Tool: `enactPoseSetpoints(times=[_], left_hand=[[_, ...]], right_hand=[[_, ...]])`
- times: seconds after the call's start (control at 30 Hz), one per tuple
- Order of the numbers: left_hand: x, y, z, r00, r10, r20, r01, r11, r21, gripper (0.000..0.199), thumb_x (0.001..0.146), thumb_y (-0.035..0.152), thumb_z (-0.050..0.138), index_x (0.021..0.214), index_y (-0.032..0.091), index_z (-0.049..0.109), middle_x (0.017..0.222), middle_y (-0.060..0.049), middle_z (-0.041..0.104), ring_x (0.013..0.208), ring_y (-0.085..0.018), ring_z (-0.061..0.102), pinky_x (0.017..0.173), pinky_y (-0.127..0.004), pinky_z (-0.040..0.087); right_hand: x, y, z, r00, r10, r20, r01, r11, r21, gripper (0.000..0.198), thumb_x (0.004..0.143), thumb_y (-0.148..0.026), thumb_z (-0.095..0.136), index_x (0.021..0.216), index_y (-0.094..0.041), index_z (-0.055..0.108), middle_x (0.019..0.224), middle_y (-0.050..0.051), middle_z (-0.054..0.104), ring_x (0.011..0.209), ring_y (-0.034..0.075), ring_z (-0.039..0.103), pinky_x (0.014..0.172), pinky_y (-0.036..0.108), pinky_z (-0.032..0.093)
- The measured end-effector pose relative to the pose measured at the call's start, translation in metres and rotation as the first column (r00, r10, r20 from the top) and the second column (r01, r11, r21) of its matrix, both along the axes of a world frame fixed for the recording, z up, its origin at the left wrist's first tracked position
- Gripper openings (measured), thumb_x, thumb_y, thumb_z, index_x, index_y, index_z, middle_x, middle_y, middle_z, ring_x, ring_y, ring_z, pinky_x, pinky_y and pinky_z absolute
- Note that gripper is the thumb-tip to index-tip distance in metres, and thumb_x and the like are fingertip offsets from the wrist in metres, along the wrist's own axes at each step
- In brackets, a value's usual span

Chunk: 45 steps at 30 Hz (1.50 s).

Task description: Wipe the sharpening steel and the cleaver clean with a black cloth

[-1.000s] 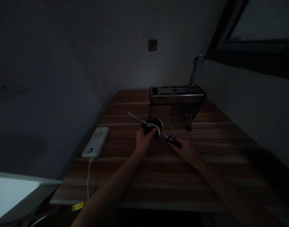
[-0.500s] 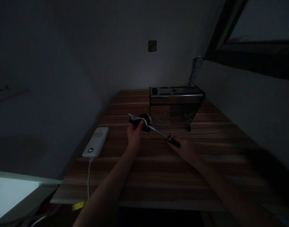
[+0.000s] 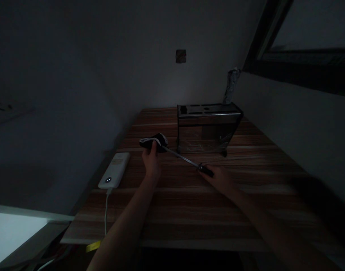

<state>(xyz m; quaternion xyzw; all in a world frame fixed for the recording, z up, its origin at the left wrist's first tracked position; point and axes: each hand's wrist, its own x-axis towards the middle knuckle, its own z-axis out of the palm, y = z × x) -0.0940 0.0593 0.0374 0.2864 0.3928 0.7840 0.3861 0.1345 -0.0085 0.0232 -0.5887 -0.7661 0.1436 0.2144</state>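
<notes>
My right hand [image 3: 216,177] is closed around the black handle of a honing steel [image 3: 183,157], a thin metal rod with a small guard. The rod points up and to the left. My left hand [image 3: 152,160] pinches a black cloth with white edging [image 3: 154,142] around the rod's far end, thumb on top. The cloth hides the rod's tip. Just behind the rod stands a knife block [image 3: 210,109] with a slotted metal top and clear front. The picture is dark, so fine detail is lost.
On the left of the wood-grain table [image 3: 189,210] lies a white power bank [image 3: 115,170] with a cable [image 3: 106,212] running off the front edge. A yellow tag [image 3: 93,246] is by that edge. A crumpled wrapped item [image 3: 231,86] rises at the block's back right. Walls border the table.
My left hand and the cloth have slid left along the rod, towards its far end. More bare metal shows between the cloth and the handle. My right hand stays nearly still.
</notes>
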Motion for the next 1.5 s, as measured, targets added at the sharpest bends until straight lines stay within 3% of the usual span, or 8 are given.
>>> enactPoseSetpoints(times=[0.5, 0.97, 1.27, 1.5], left_hand=[[0.007, -0.007, 0.006, 0.998, -0.059, 0.032, 0.060, 0.998, -0.010, 0.034, 0.064, 0.039, 0.065, 0.091, 0.018, 0.060, 0.095, -0.002, 0.065, 0.091, -0.016, 0.060, 0.080, -0.027, 0.044], [0.034, -0.024, -0.004, 0.967, -0.200, -0.157, 0.188, 0.978, -0.087, 0.029, 0.065, 0.035, 0.064, 0.086, 0.014, 0.062, 0.089, -0.003, 0.065, 0.087, -0.016, 0.059, 0.081, -0.027, 0.042], [0.049, -0.039, -0.002, 0.892, -0.341, -0.297, 0.298, 0.937, -0.181, 0.031, 0.064, 0.034, 0.065, 0.087, 0.013, 0.062, 0.088, -0.005, 0.066, 0.085, -0.018, 0.060, 0.078, -0.029, 0.044], [0.063, -0.051, -0.006, 0.741, -0.516, -0.429, 0.437, 0.856, -0.276, 0.028, 0.061, 0.027, 0.068, 0.084, 0.013, 0.061, 0.087, -0.006, 0.066, 0.082, -0.019, 0.061, 0.074, -0.029, 0.047]], right_hand=[[0.001, 0.000, 0.000, 1.000, -0.011, 0.018, 0.011, 1.000, 0.014, 0.029, 0.079, -0.044, 0.045, 0.084, -0.023, 0.063, 0.075, 0.002, 0.068, 0.067, 0.018, 0.063, 0.056, 0.023, 0.041], [0.001, 0.000, 0.000, 1.000, -0.011, -0.003, 0.011, 1.000, 0.025, 0.028, 0.079, -0.042, 0.045, 0.083, -0.022, 0.063, 0.073, 0.003, 0.067, 0.064, 0.018, 0.062, 0.054, 0.023, 0.040], [-0.004, -0.003, 0.000, 0.994, -0.009, -0.109, 0.010, 1.000, 0.011, 0.026, 0.078, -0.038, 0.047, 0.087, -0.020, 0.063, 0.075, 0.003, 0.067, 0.066, 0.017, 0.062, 0.056, 0.023, 0.041], [-0.003, -0.004, -0.002, 0.992, 0.026, -0.121, -0.024, 1.000, 0.019, 0.020, 0.074, -0.027, 0.050, 0.087, -0.019, 0.063, 0.079, 0.004, 0.067, 0.069, 0.018, 0.062, 0.059, 0.025, 0.042]])
